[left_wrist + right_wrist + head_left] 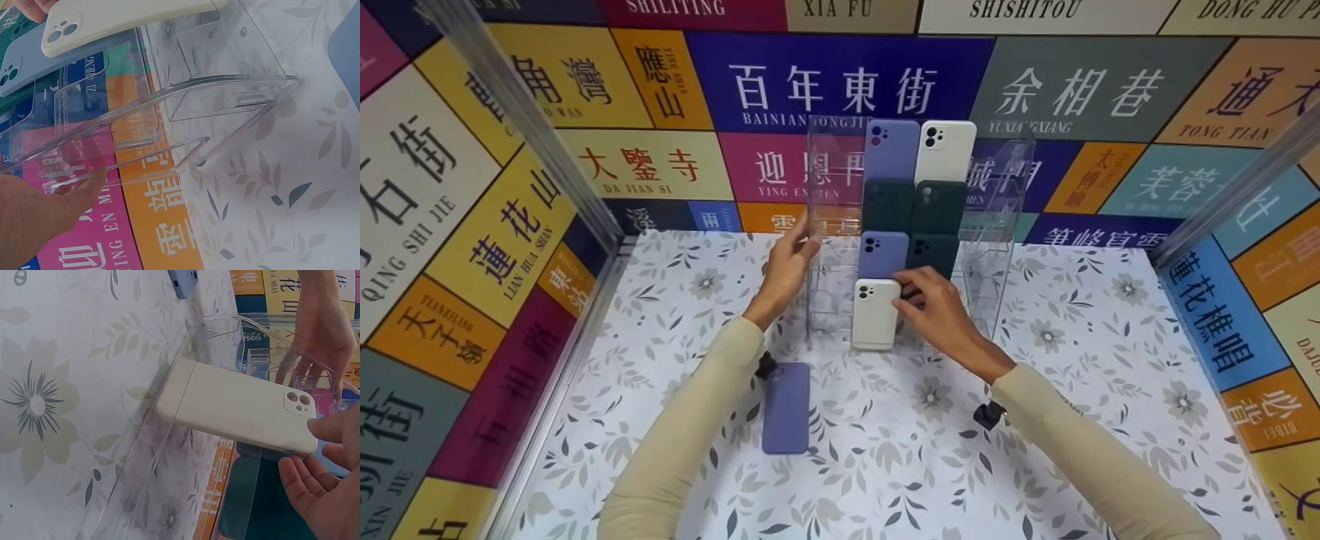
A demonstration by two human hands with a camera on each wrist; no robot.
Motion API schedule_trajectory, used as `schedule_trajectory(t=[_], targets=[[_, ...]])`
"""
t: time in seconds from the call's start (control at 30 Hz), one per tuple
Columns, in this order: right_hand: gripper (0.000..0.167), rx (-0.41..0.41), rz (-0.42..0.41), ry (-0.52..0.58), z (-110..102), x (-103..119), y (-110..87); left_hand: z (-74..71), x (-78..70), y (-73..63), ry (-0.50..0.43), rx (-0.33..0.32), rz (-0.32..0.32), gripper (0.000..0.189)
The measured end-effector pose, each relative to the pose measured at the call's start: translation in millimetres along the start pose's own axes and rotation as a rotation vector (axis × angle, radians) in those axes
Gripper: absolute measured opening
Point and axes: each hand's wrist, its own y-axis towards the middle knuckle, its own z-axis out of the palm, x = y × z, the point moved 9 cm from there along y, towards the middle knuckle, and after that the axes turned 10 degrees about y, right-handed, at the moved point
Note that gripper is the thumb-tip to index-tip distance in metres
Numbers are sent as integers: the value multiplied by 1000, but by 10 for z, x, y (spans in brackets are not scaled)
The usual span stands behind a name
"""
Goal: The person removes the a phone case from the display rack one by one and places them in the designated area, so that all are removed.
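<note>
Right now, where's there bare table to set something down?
Bare table shows right of the clear stand; between the loose purple case and right sleeve; and between the left sleeve and left wall. It's crowded mid-stand, where cases cluster and the right hand pinches the lowest white case.

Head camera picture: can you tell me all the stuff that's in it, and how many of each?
Purple phone cases: three, purple, two on the stand, one on the table
White phone cases: two, white, stand's top right and low front
Green phone cases: three, dark green, on the stand
Stand: one, clear, on the table
Table: one, white with grey flowers, underneath
Sign panels: many, mixed colours, on the walls
Black wrist pieces: two, black, at the wrists
Sleeves: two, beige, on the arms
Left hand: one, bare, at the stand's left side
Right hand: one, bare, holding the lower white case
</note>
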Motion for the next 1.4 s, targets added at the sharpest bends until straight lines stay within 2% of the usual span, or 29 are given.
schedule_trajectory(t=[0.37,0.53,0.77,0.97,1.17,1.4], targets=[[34,-11,-4,-24,36,-38,-26,41,-17,12,-19,3,-2,63],[27,-57,-35,-13,27,-39,-75,63,-31,15,-36,19,8,63],[21,-109,-84,34,3,21,-110,55,-51,2,-8,22,19,63],[21,-147,-113,47,-83,175,-129,33,-31,-2,17,7,0,62],[25,-189,-126,67,-219,282,-172,20,-21,12,-7,-4,5,61],[27,-187,-150,81,-331,366,-250,2,12,1,12,2,-13,63]])
